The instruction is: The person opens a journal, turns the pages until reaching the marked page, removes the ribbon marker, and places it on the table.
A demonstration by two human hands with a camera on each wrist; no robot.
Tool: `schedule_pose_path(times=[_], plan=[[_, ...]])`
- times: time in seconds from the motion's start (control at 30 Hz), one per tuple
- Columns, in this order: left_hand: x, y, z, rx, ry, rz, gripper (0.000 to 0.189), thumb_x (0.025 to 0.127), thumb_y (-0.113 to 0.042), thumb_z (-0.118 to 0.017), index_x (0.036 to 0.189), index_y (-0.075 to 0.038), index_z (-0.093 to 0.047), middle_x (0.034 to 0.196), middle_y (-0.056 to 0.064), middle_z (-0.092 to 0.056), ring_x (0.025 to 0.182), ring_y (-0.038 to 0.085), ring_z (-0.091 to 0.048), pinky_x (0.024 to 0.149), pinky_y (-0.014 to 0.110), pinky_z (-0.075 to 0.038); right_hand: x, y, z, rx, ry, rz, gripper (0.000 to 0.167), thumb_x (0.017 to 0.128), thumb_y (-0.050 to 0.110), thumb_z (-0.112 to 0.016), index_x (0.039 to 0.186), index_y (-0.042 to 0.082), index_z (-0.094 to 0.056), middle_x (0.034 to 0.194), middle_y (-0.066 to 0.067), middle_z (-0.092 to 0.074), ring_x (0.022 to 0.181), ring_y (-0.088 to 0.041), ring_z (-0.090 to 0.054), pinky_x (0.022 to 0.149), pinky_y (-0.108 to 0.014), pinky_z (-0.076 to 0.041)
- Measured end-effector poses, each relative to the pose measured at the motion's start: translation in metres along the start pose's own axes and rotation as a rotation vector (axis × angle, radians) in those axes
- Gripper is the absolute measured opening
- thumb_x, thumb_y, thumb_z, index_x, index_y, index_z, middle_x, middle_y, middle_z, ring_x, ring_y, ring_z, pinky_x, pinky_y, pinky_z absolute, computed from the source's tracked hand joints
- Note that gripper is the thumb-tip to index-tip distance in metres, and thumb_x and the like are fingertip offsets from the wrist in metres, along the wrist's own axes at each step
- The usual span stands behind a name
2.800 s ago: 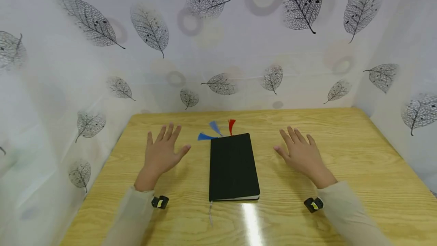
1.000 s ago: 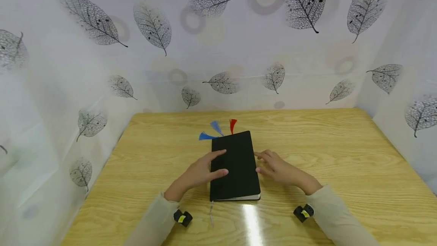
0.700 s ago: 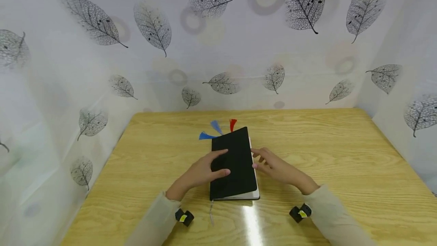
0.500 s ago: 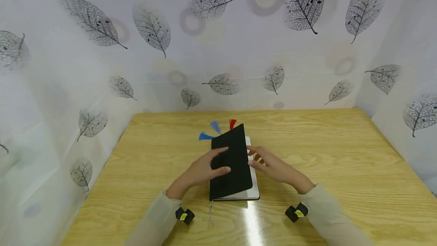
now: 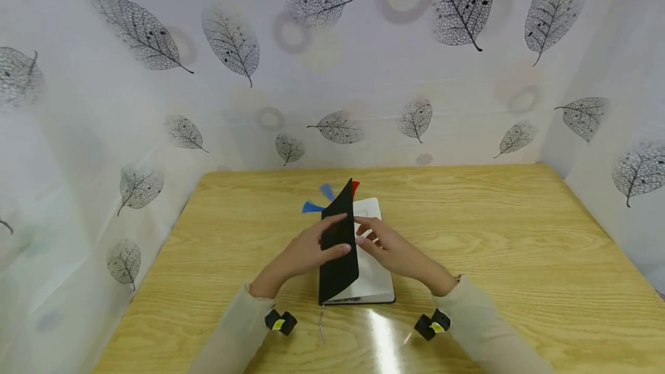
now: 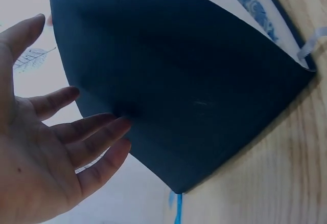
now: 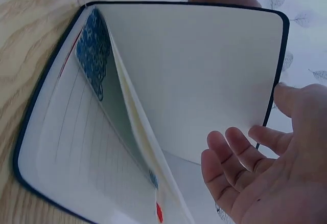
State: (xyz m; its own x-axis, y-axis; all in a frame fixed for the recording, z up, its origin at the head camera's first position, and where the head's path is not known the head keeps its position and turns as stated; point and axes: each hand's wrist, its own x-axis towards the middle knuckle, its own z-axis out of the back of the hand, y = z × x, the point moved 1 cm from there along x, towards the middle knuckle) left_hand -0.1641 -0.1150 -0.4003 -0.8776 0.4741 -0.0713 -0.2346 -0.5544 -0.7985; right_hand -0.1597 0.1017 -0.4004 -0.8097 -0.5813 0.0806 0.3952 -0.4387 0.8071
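A black notebook lies on the table, its front cover lifted to a steep angle. My right hand holds the cover's free edge with thumb and index finger, the other fingers loosely bent. On the cover's outer side is my left hand, thumb and fingers spread, fingertips against the black surface in the left wrist view. Inside, the right wrist view shows a pale inner cover, lined pages and a blue patterned bookmark. Blue tassels and a partly hidden red tassel stick out at the top.
The wooden table extends around the notebook. A thin ribbon trails from its lower left corner. Leaf-patterned curtains stand behind and at both sides. A wrist camera sits below the right hand.
Both hands came in from the sides to the notebook. The cover then rose from flat and swung left with the right hand, uncovering the white pages. The left hand stayed nearly still lately.
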Motion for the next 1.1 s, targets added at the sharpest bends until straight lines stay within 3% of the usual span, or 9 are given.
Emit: schedule_pose_path(times=[0.3,0.53,0.67,0.87,1.1], plan=[[-0.008,-0.011,0.014,0.010,-0.046,0.010,0.078,0.086,-0.062,-0.059,0.150,-0.026,-0.032,0.136,0.008,-0.054,0.114,0.027,-0.058,0.083,0.038,-0.053,0.006,0.011,-0.018,0.021,0.050,0.049,0.057,0.103,0.029,-0.047,0.148,-0.001,-0.028,0.121,-0.015,-0.056,0.100,-0.021,-0.060,0.078,-0.027,-0.049],[-0.013,-0.015,0.025,-0.033,-0.056,0.017,0.071,0.093,-0.042,-0.062,0.153,-0.029,-0.026,0.143,0.014,-0.048,0.115,0.028,-0.060,0.087,0.041,-0.054,0.011,0.018,-0.023,-0.054,0.060,0.093,0.056,0.102,0.029,-0.049,0.148,0.003,-0.031,0.124,-0.012,-0.055,0.098,-0.018,-0.060,0.078,-0.025,-0.050],[-0.014,-0.015,0.030,-0.074,-0.027,0.038,0.069,0.095,-0.035,-0.060,0.153,-0.028,-0.024,0.146,0.016,-0.044,0.117,0.032,-0.060,0.089,0.043,-0.053,0.011,0.017,-0.016,-0.186,0.008,0.123,0.048,0.100,0.024,-0.054,0.143,0.007,-0.043,0.119,-0.012,-0.055,0.098,-0.021,-0.059,0.078,-0.028,-0.051],[-0.014,-0.010,0.034,-0.118,0.010,0.033,0.069,0.096,-0.028,-0.059,0.154,-0.021,-0.023,0.144,0.020,-0.044,0.117,0.035,-0.059,0.089,0.041,-0.054,0.005,0.009,-0.003,-0.401,-0.137,0.149,0.042,0.090,0.016,-0.068,0.130,0.006,-0.057,0.113,-0.012,-0.057,0.101,-0.025,-0.053,0.085,-0.038,-0.047],[-0.019,-0.001,0.041,-0.122,0.008,-0.005,0.066,0.097,-0.025,-0.058,0.154,-0.020,-0.024,0.145,0.020,-0.044,0.118,0.035,-0.058,0.094,0.044,-0.050,-0.003,-0.002,0.008,-0.446,-0.204,0.055,0.043,0.086,0.018,-0.073,0.126,0.008,-0.060,0.109,-0.010,-0.055,0.095,-0.022,-0.045,0.078,-0.034,-0.040]])
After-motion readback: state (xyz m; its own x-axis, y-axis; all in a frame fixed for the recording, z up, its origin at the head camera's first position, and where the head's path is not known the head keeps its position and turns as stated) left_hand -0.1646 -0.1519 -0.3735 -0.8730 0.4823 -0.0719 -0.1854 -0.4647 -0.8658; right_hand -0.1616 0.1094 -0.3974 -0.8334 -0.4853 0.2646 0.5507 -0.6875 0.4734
